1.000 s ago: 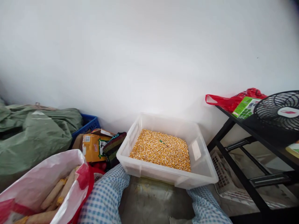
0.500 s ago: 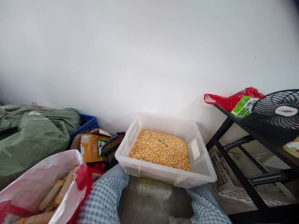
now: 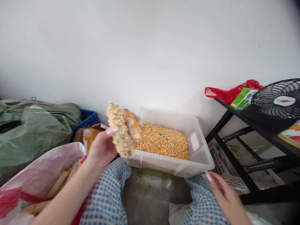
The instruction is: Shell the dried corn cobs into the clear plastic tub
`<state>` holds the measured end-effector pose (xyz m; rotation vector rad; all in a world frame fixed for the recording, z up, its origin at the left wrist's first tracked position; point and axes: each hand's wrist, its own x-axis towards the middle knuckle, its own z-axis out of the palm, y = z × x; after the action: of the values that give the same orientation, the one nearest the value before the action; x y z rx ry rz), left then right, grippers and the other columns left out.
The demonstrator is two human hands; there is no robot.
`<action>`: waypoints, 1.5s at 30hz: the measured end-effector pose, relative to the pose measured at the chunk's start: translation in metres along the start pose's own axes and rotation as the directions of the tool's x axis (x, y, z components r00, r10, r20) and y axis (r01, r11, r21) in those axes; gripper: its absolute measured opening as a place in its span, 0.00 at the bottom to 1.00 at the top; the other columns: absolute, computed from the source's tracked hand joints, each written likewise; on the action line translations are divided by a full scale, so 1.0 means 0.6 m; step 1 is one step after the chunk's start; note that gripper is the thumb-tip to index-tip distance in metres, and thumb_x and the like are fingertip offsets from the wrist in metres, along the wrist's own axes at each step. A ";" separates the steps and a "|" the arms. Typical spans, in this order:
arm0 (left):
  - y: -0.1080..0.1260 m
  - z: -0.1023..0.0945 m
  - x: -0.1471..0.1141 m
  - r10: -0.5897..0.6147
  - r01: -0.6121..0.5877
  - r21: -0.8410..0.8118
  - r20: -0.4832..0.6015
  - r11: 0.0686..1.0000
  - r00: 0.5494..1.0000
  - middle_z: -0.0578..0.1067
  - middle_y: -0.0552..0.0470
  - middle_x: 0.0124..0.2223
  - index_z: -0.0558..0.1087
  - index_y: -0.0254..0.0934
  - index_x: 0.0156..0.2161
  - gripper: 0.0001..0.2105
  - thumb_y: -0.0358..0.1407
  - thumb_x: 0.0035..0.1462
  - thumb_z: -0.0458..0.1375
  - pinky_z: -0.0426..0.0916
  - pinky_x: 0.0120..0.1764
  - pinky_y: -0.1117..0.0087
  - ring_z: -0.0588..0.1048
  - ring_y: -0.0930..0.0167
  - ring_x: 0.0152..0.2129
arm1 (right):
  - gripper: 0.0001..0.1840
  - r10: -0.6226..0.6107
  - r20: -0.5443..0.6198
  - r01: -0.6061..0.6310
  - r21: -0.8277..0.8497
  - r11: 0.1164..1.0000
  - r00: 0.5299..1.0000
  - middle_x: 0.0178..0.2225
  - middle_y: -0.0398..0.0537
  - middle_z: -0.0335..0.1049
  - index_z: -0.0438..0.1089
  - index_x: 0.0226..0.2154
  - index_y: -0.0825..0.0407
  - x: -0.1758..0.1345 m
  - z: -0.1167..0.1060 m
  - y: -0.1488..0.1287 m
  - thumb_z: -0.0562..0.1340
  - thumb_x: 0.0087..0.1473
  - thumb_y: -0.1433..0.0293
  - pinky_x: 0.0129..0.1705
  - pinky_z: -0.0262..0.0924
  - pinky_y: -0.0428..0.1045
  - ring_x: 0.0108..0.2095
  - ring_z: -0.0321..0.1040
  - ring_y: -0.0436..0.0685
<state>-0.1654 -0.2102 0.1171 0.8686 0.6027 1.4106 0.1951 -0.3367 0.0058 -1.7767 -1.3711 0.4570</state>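
My left hand [image 3: 105, 145] is closed around a pale, nubbly corn cob [image 3: 119, 129], raised at the near left corner of the clear plastic bin [image 3: 159, 161]. Just behind it is a second corn cob [image 3: 134, 126], blurred, with orange-yellow kernels and reddish-brown patches; how it is held is hidden. Loose corn kernels [image 3: 164, 145] cover the bin's floor, and a small green object [image 3: 161, 135] lies on them. My right hand [image 3: 226, 195] is beside the bin's near right corner, fingers stretched forward, with no object visible in it.
On the left stands a white and red bag [image 3: 53, 154] with several tan, elongated items inside. Behind it are green fabric [image 3: 35, 128], a blue crate [image 3: 87, 118] and an orange carton [image 3: 88, 137]. To the right, a black rack [image 3: 236, 156] holds a fan [image 3: 278, 100] and a red plastic bag [image 3: 225, 93].
Both hands have come into view. My left hand now holds the corn cobs up before the bin, and my right hand has appeared at the lower right. The view has shifted slightly.
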 end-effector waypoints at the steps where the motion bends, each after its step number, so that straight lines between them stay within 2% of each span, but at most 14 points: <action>1: -0.017 0.006 0.000 -0.032 0.033 -0.013 0.027 0.999 0.999 0.75 0.49 0.35 0.73 0.33 0.38 0.19 0.38 0.37 0.64 0.70 0.32 0.69 0.73 0.68 0.30 | 0.20 -0.020 0.078 0.007 0.156 0.988 0.997 0.41 0.51 0.69 0.69 0.41 0.49 0.009 0.028 -0.035 0.58 0.49 0.56 0.44 0.62 0.51 0.42 0.67 0.59; 3: -0.053 0.022 0.001 -0.090 0.094 -0.029 0.110 0.995 0.990 0.75 0.49 0.33 0.74 0.34 0.36 0.20 0.38 0.31 0.64 0.70 0.29 0.69 0.73 0.67 0.26 | 0.22 -0.137 0.192 0.038 0.447 0.894 0.972 0.43 0.52 0.68 0.64 0.47 0.50 0.025 0.084 -0.114 0.56 0.52 0.57 0.46 0.60 0.52 0.43 0.65 0.57; 5: -0.084 0.034 0.002 -0.117 0.123 -0.018 0.198 0.992 0.973 0.76 0.49 0.32 0.74 0.35 0.35 0.19 0.37 0.31 0.64 0.71 0.28 0.68 0.74 0.65 0.26 | 0.22 -0.235 0.258 0.003 0.667 0.745 0.937 0.40 0.51 0.69 0.64 0.47 0.50 0.038 0.130 -0.184 0.53 0.54 0.56 0.42 0.62 0.51 0.38 0.67 0.55; 7: -0.102 0.041 0.002 -0.135 0.136 0.013 0.260 0.991 0.956 0.76 0.48 0.32 0.74 0.35 0.35 0.19 0.37 0.32 0.63 0.71 0.31 0.65 0.75 0.62 0.29 | 0.22 -0.229 0.228 -0.043 0.791 0.611 0.946 0.42 0.48 0.68 0.64 0.47 0.48 0.048 0.159 -0.231 0.55 0.53 0.55 0.35 0.63 0.48 0.34 0.66 0.52; 9: -0.108 0.043 0.003 -0.167 0.156 0.060 0.304 0.986 0.938 0.76 0.47 0.33 0.74 0.35 0.36 0.19 0.37 0.32 0.63 0.70 0.35 0.62 0.74 0.59 0.33 | 0.21 -0.221 0.246 -0.092 0.838 0.538 0.944 0.40 0.46 0.68 0.65 0.46 0.47 0.057 0.172 -0.255 0.58 0.50 0.57 0.33 0.63 0.46 0.35 0.66 0.52; 13: -0.105 0.052 0.004 -0.206 0.191 0.080 0.298 0.978 0.932 0.76 0.45 0.36 0.75 0.34 0.37 0.18 0.36 0.36 0.63 0.69 0.39 0.60 0.73 0.57 0.38 | 0.18 -0.209 0.273 -0.150 0.872 0.466 0.939 0.33 0.45 0.69 0.68 0.42 0.48 0.072 0.179 -0.260 0.60 0.49 0.59 0.26 0.60 0.43 0.29 0.65 0.50; 17: -0.104 0.071 -0.001 -0.128 0.132 -0.015 0.167 0.991 0.978 0.75 0.44 0.40 0.74 0.34 0.40 0.18 0.38 0.41 0.60 0.67 0.42 0.59 0.71 0.56 0.41 | 0.16 -0.152 0.210 -0.132 0.903 0.410 0.966 0.28 0.43 0.67 0.68 0.41 0.49 0.081 0.188 -0.254 0.59 0.50 0.60 0.20 0.55 0.42 0.23 0.61 0.47; 21: -0.100 0.083 0.000 -0.033 0.035 -0.084 0.027 0.996 0.999 0.73 0.45 0.45 0.72 0.34 0.43 0.17 0.38 0.46 0.56 0.66 0.45 0.59 0.69 0.57 0.46 | 0.13 -0.193 0.178 -0.108 0.939 0.325 0.965 0.26 0.43 0.65 0.68 0.38 0.50 0.082 0.187 -0.248 0.58 0.52 0.60 0.20 0.54 0.42 0.23 0.61 0.48; 26: -0.110 0.075 0.021 -0.049 0.024 -0.156 -0.160 0.988 0.986 0.74 0.44 0.41 0.71 0.32 0.42 0.15 0.37 0.49 0.54 0.68 0.42 0.65 0.72 0.63 0.42 | 0.16 -0.280 0.283 -0.254 0.958 0.137 0.917 0.21 0.43 0.61 0.66 0.33 0.52 0.083 0.168 -0.244 0.53 0.55 0.57 0.19 0.51 0.43 0.19 0.56 0.47; 29: -0.123 0.071 0.028 -0.113 0.088 -0.168 -0.149 0.982 0.982 0.75 0.45 0.37 0.70 0.32 0.42 0.14 0.34 0.49 0.54 0.70 0.38 0.67 0.73 0.65 0.37 | 0.16 -0.330 0.348 -0.354 0.934 0.044 0.877 0.19 0.41 0.57 0.64 0.36 0.53 0.085 0.158 -0.245 0.51 0.56 0.57 0.17 0.49 0.43 0.16 0.52 0.46; 34: -0.133 0.079 0.020 -0.165 0.158 -0.093 -0.070 0.983 0.984 0.72 0.52 0.30 0.68 0.35 0.45 0.17 0.34 0.47 0.58 0.69 0.31 0.72 0.73 0.72 0.27 | 0.18 -0.373 0.399 -0.432 0.902 -0.006 0.838 0.18 0.39 0.54 0.64 0.36 0.53 0.088 0.154 -0.246 0.48 0.58 0.58 0.16 0.46 0.42 0.15 0.47 0.45; 37: -0.132 0.092 0.014 -0.095 0.098 0.065 -0.045 0.993 0.994 0.70 0.55 0.27 0.66 0.36 0.46 0.20 0.35 0.45 0.61 0.67 0.27 0.74 0.71 0.73 0.23 | 0.18 -0.376 0.403 -0.440 0.898 -0.014 0.835 0.17 0.38 0.53 0.64 0.34 0.53 0.089 0.155 -0.248 0.47 0.58 0.58 0.16 0.45 0.42 0.14 0.46 0.44; 41: -0.123 0.116 0.004 0.113 -0.103 0.266 -0.023 0.959 0.993 0.72 0.51 0.37 0.62 0.38 0.49 0.28 0.34 0.39 0.64 0.68 0.35 0.70 0.72 0.67 0.35 | 0.19 -0.335 0.413 -0.422 0.905 0.050 0.847 0.16 0.37 0.53 0.64 0.35 0.52 0.091 0.160 -0.253 0.49 0.57 0.55 0.14 0.44 0.42 0.12 0.45 0.44; 45: -0.113 0.137 -0.005 0.140 -0.145 0.314 0.037 0.938 0.989 0.71 0.49 0.42 0.60 0.40 0.50 0.32 0.32 0.36 0.66 0.69 0.39 0.67 0.71 0.63 0.40 | 0.20 -0.256 0.397 -0.382 0.918 0.107 0.882 0.15 0.38 0.54 0.62 0.28 0.52 0.091 0.169 -0.255 0.51 0.54 0.52 0.14 0.46 0.42 0.12 0.48 0.45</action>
<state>-0.0600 -0.2226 0.1085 1.1962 0.7817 1.4584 0.0471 -0.2374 0.0760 -0.4665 -0.7579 1.5593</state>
